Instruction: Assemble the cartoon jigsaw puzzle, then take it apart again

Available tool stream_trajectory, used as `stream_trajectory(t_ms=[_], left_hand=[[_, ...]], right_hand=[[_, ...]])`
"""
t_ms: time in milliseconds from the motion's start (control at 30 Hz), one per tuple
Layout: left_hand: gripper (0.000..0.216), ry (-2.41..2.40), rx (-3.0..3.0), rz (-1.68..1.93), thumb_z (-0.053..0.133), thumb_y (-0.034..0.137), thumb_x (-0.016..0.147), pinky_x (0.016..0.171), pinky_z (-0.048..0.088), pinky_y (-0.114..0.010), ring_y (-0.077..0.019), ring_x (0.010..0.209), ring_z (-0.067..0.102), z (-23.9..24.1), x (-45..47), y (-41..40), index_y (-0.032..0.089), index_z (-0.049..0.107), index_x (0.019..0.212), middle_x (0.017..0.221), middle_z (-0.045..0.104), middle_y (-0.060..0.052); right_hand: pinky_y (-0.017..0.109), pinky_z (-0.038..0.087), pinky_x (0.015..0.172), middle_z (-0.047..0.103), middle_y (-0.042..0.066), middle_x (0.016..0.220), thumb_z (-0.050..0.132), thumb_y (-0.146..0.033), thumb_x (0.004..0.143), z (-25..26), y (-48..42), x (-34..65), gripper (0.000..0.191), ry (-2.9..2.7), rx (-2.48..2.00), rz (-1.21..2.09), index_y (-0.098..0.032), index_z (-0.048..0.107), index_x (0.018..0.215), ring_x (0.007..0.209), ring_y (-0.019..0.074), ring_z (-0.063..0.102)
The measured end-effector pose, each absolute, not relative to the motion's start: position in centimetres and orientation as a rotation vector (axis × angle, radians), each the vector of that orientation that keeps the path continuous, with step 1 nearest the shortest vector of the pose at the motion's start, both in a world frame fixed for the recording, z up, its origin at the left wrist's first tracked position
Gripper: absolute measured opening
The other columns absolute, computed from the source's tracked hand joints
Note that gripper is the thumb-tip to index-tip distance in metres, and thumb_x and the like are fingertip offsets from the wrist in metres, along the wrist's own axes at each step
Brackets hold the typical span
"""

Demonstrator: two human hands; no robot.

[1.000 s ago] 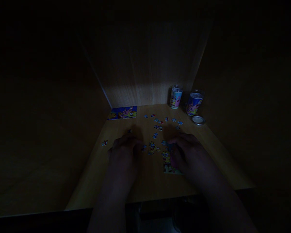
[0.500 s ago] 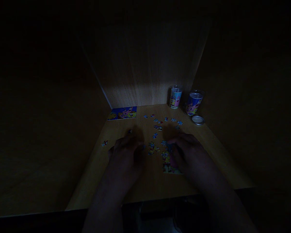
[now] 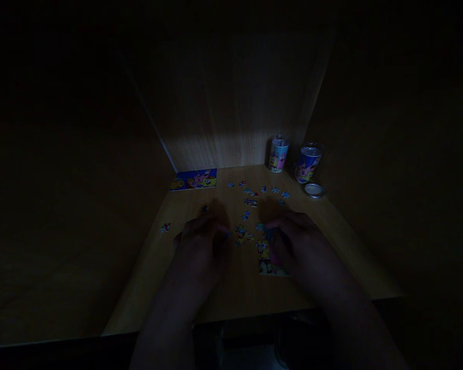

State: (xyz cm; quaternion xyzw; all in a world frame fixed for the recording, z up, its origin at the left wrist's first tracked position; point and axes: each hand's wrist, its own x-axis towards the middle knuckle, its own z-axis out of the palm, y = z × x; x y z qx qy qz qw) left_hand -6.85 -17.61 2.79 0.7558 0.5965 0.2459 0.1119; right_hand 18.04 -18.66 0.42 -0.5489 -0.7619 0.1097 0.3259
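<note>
The scene is very dim. My left hand (image 3: 200, 244) rests on the wooden desk (image 3: 224, 293) with its fingers curled at a small puzzle piece near the fingertips; whether it grips the piece is unclear. My right hand (image 3: 297, 241) lies curled over the right side of a partly joined cartoon puzzle block (image 3: 268, 257). Several loose puzzle pieces (image 3: 250, 198) are scattered beyond both hands, and a small cluster (image 3: 242, 234) sits between them.
A picture card (image 3: 195, 180) lies at the back left corner. Two printed tubs (image 3: 280, 154) (image 3: 308, 163) stand at the back right, with a round lid (image 3: 315, 190) beside them. Wooden panels wall the desk on three sides. A stray piece (image 3: 165, 227) lies at left.
My left hand has shifted slightly right and nearer to me, with its fingers curling more. The right hand has stayed on the joined block.
</note>
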Motion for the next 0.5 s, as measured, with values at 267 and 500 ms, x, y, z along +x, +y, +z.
stream_trajectory(t_ms=[267, 500], left_hand=[[0.018, 1.662, 2.026, 0.722, 0.064, 0.017, 0.099, 0.098, 0.057, -0.047, -0.0290, 0.107, 0.075, 3.5, -6.7, -17.9, 0.028, 0.078, 0.101, 0.108, 0.082, -0.004], [0.020, 1.476, 1.689, 0.956, 0.066, 0.012, 0.097, 0.090, 0.060, -0.035, -0.0219, 0.097, 0.079, 2.8, -3.7, -18.3, 0.027, 0.079, 0.098, 0.101, 0.085, 0.000]], right_hand=[[0.052, 0.057, 0.105, 0.080, 0.012, 0.122, 0.062, -0.015, 0.104, 0.3, -18.6, 18.1, 0.021, -2.002, -1.439, 0.285, -0.021, 0.077, 0.117, 0.116, 0.0317, 0.071], [0.051, 0.056, 0.106, 0.078, 0.010, 0.119, 0.063, -0.011, 0.102, 0.4, -18.6, 18.0, 0.021, -2.005, -1.431, 0.291, -0.021, 0.076, 0.116, 0.114, 0.0304, 0.070]])
